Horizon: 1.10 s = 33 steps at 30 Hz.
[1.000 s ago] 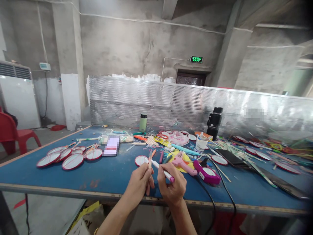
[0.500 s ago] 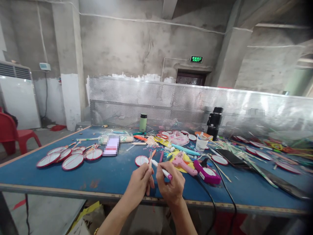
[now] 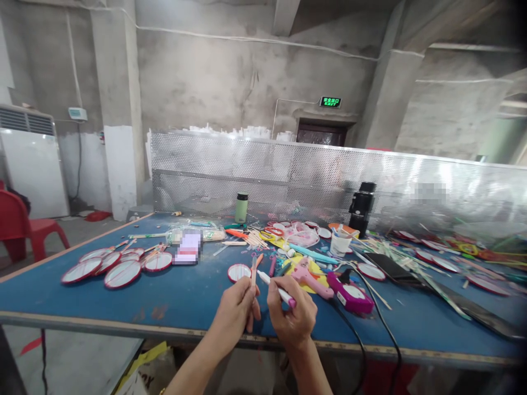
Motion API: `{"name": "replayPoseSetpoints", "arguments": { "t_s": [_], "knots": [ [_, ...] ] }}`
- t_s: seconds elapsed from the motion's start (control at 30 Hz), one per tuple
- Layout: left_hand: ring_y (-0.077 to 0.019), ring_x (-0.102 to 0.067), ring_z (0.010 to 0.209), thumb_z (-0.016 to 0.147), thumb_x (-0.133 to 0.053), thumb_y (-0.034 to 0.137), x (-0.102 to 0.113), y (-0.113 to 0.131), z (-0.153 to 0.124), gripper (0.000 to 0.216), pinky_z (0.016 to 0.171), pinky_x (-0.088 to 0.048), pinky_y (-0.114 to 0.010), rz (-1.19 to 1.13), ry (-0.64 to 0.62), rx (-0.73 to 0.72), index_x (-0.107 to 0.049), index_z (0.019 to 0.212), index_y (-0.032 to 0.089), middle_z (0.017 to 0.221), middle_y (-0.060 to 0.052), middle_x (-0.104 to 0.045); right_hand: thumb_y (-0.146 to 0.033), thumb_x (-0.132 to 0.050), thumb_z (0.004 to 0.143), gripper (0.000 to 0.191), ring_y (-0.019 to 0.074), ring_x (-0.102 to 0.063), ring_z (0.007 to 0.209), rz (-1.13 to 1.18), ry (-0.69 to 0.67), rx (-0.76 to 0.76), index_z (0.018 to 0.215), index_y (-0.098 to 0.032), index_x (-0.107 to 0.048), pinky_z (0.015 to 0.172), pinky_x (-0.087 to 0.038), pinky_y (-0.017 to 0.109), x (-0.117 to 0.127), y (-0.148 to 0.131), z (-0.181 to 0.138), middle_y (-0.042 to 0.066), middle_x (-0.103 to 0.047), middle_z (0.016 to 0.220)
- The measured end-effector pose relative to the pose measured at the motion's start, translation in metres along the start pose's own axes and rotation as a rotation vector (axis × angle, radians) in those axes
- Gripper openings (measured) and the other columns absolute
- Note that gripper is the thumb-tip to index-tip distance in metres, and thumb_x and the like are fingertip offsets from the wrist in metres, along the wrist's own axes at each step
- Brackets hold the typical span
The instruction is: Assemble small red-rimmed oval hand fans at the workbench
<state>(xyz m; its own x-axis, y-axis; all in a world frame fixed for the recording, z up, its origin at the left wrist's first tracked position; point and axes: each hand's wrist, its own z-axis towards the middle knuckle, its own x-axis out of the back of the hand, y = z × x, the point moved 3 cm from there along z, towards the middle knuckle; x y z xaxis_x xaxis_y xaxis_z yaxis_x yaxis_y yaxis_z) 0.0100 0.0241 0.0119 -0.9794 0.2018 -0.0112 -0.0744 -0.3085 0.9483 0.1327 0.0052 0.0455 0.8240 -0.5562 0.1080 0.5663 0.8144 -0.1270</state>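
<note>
My left hand (image 3: 239,304) pinches a thin flat wooden stick (image 3: 253,272) upright above the table's front edge. In my right hand (image 3: 293,312) is a white marker with a magenta end (image 3: 284,295), held like a pen, its tip pointing up and left toward the stick with a small gap between them. Just behind my left hand lies a round white disc with a red rim (image 3: 239,271). Beyond the marker a pink glue gun (image 3: 309,277) rests on a yellow piece, beside a purple box-shaped item (image 3: 349,293).
Several red-rimmed discs (image 3: 122,274) lie at the left, near a phone (image 3: 188,247). Behind are a green bottle (image 3: 241,208), a white cup (image 3: 340,243) and a black flask (image 3: 362,209). Black cables (image 3: 385,323) hang over the front edge. A perforated metal screen (image 3: 222,170) closes the back.
My right hand has moved slightly right and down with the marker, widening the gap to the stick. My left hand still holds the stick in nearly the same place.
</note>
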Motion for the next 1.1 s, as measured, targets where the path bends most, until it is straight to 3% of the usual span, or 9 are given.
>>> {"name": "replayPoseSetpoints", "arguments": {
  "t_s": [1.1],
  "knots": [
    [-0.0065,-0.041,0.032,0.088,-0.048,0.05,0.0007,-0.0019,0.0011,0.033,0.035,-0.025,-0.018,-0.064,0.005,-0.004,-0.048,0.078,0.019,0.053,0.004,-0.057,-0.009,-0.056,0.084,0.01,0.0104,-0.052,0.055,0.016,-0.05,0.032,0.081,-0.018,-0.057,0.056,-0.041,0.023,-0.0003,-0.0049,0.0006,-0.001,-0.057,0.064]
  ]
}}
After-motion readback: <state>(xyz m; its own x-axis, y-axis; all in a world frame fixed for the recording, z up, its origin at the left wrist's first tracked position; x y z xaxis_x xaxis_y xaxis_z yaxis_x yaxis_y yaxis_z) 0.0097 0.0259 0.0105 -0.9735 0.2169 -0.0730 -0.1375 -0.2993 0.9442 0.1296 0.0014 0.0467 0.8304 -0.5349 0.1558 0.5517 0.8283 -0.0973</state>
